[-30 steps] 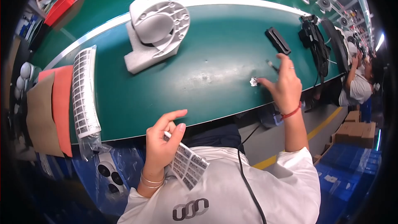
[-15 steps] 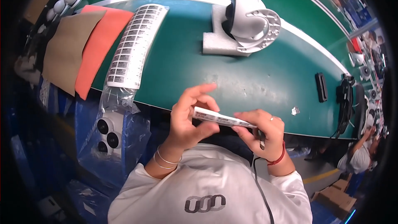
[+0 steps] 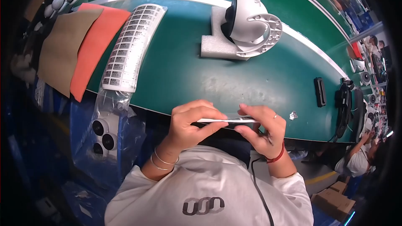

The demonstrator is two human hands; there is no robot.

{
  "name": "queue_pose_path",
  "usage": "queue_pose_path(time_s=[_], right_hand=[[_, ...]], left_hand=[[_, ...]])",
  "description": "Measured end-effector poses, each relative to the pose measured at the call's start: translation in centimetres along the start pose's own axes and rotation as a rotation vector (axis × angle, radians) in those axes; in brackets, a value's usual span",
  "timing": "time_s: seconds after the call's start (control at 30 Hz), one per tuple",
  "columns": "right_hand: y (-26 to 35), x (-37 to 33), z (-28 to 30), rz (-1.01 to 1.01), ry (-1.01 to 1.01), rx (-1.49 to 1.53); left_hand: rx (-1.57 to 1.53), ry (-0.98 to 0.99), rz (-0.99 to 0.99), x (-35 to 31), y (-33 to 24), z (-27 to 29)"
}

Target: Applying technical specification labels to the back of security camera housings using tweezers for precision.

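Note:
A narrow strip of white labels is held nearly edge-on in front of my chest, near the table's front edge. My left hand pinches it between thumb and fingers toward its left end. Around its right end my right hand is curled, with thumb and index fingertip spread below and above the strip; how the inner fingers grip is partly hidden. Something small and dark shows in the right palm, too hidden to name. Beyond my hands, a white dome camera with a curved bracket rests on a white foam block.
Left on the green table lie a label sheet, an orange sheet and a brown sheet. A black bar-shaped part and black gear lie right. A blue bin holds camera parts below left.
The label strip has tilted from showing its printed face to nearly edge-on. My left fingers have come down and closed on it. The view has shifted slightly.

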State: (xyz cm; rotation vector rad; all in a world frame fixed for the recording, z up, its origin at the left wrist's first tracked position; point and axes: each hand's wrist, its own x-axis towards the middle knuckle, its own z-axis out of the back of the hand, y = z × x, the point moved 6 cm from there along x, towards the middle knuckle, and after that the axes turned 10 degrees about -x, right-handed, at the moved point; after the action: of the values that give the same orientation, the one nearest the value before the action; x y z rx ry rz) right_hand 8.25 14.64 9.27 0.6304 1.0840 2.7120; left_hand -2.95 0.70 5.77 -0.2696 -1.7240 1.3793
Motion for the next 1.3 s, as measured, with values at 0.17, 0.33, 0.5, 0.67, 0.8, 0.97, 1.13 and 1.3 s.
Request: queue_pose_path(time_s=[0.17,0.33,0.5,0.67,0.8,0.97,1.13,1.3], right_hand=[[-2.8,-0.6,0.1,0.029,-0.153,0.181],[-2.7,-0.6,1.0,0.097,-0.26,0.112],[-6.7,-0.9,3.9,-0.13,-0.316,-0.066],[-6.3,-2.4,5.8,-0.287,0.023,-0.202],[-5.8,-3.3,7.2,-0.248,0.104,-0.25],[-0.7,-1.3,7.9,0.086,-0.048,-0.306],[0.8,0.2,5.7,0.292,-0.046,-0.131],[1.0,0.6,5.7,0.286,-0.027,-0.118]], left_hand=[[-0.375,-0.135,0.359,0.3,1.9,-1.7],[-0.434,-0.145,0.471,-0.1,3.0,-2.4],[-0.236,-0.178,0.362,1.1,2.7,-1.8],[-0.084,-0.144,0.211,1.6,2.5,-1.4],[-0.133,-0.16,0.308,1.9,2.2,-2.0],[-0.081,-0.095,0.297,2.0,2.0,-2.8],[0.01,-0.046,0.188,1.8,0.9,-3.8],[0.123,0.08,0.062,1.7,0.2,-4.3]])
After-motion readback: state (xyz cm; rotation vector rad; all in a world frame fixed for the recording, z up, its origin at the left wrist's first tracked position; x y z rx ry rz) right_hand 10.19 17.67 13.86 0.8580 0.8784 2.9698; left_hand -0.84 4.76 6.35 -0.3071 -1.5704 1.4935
